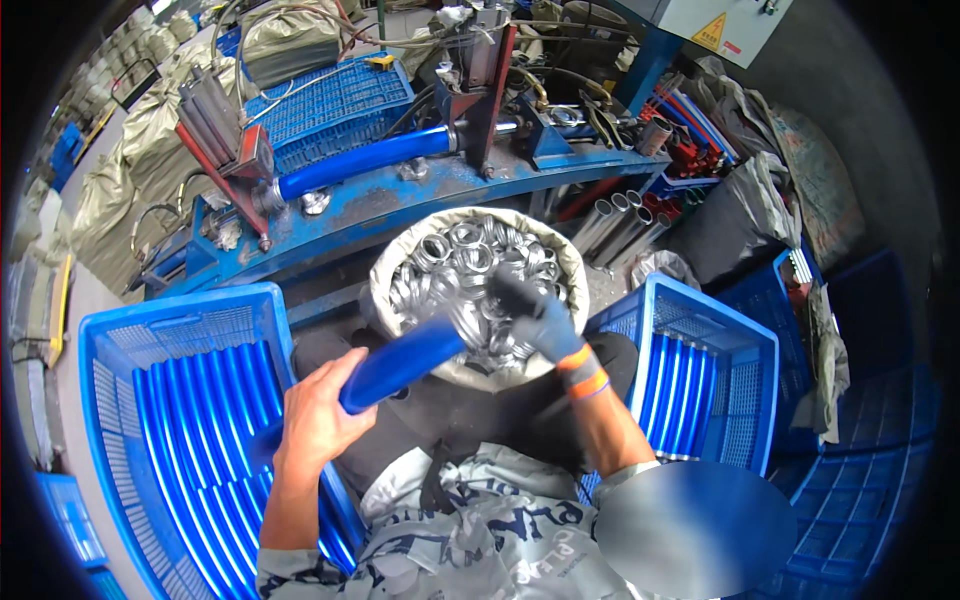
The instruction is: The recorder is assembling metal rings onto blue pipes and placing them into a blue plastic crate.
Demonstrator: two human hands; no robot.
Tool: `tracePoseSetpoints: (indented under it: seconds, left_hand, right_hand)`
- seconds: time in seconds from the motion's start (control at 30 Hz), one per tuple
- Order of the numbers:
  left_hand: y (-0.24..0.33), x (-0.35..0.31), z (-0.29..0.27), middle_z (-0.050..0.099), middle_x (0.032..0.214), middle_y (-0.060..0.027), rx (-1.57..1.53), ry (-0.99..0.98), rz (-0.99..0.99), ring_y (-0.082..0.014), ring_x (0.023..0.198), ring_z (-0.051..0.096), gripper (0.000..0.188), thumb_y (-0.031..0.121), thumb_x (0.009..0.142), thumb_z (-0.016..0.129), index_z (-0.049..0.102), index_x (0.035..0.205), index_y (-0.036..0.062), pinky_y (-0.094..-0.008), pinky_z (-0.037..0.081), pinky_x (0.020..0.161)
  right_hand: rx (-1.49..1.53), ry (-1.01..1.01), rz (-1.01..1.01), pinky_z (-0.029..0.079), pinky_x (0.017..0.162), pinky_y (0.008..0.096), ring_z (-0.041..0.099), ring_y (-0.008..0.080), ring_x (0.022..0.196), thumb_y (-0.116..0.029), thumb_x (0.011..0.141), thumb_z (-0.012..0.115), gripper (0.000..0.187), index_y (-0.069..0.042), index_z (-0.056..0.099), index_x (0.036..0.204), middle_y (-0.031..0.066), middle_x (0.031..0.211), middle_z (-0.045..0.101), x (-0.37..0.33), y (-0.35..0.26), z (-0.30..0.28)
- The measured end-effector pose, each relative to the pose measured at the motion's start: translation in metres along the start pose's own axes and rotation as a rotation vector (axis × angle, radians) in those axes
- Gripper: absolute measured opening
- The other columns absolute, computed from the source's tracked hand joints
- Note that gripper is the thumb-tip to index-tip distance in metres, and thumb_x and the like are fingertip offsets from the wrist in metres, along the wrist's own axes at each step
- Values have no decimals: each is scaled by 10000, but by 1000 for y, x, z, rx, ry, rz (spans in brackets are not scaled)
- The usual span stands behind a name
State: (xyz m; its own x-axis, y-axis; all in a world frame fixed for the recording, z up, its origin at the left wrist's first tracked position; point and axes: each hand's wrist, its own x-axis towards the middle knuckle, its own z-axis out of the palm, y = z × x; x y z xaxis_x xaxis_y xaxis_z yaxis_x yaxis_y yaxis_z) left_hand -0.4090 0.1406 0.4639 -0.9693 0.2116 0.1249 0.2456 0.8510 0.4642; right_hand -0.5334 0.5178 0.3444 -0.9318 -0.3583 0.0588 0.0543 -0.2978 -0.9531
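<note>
My bare left hand (325, 405) is closed around a shiny blue tube (405, 365), which slants up to the right over my lap. The tube's far end, blurred, shows a silvery rim over the ring-filled container. My right hand (540, 320), in a grey and dark glove with an orange-striped cuff, is over the rings just right of that end. Motion smears its fingers, so whether they hold anything is unclear. Below both lies a round container with a pale cloth rim (378, 275), heaped with metal rings (470, 258).
A blue crate (100, 400) of blue tubes stands at my left, another crate (765, 390) at my right. Ahead, a blue bench (375, 195) carries a clamped blue tube (365, 162) between red-framed cylinders. Bare metal pipes (610, 225) lean beneath its right end.
</note>
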Motion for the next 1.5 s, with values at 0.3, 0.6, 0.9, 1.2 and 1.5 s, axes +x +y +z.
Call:
tracePoseSetpoints:
  seconds: [0.3, 0.6, 0.9, 1.2, 1.5]
  left_hand:
    - [-15, 14, 23, 780, 1383, -205, -1291, 599, -229, -342, 1281, 769, 614, 422, 1132, 773, 585, 1560, 23, -487, 599, 1129]
    - [-11, 0, 56, 724, 1450, -196, -1640, 741, -477, -362, 1342, 733, 640, 527, 1141, 738, 563, 1593, 109, -580, 639, 1101]
    - [-19, -4, 89, 730, 1506, -191, -1827, 650, -426, -350, 1374, 734, 541, 456, 1180, 697, 630, 1545, 63, -549, 642, 1112]
    - [-16, -10, 86, 739, 1470, -185, -1703, 691, -423, -348, 1351, 738, 591, 462, 1147, 750, 630, 1521, 20, -547, 625, 1140]
    - [-25, 5, 91, 751, 1444, -186, -1667, 694, -425, -356, 1338, 744, 556, 434, 1145, 751, 653, 1502, 20, -550, 629, 1134]
  right_hand:
    - [-1483, 227, -158, 426, 1263, 566, 743, 377, 1263, -419, 956, 847, 402, -165, 880, 1266, 131, 1362, 809, 15, 88, -65]
    - [-1468, 69, 54, 549, 1057, 522, 792, 344, 1117, -337, 1049, 829, 188, -162, 895, 1035, 96, 942, 839, 31, 62, -37]
    - [467, -18, 112, 657, 1056, 406, 786, 207, 1154, -75, 1044, 807, 101, 0, 818, 1111, 95, 1221, 827, -9, 18, 7]
    - [238, 17, 64, 586, 1203, 408, 706, 274, 1419, 91, 957, 819, 840, 80, 479, 1725, 186, 1584, 687, -15, -17, 44]
    - [-28, 19, 86, 563, 1196, 349, 707, 198, 1362, 36, 1004, 816, 720, 88, 558, 1674, 153, 1541, 719, -3, -36, 49]
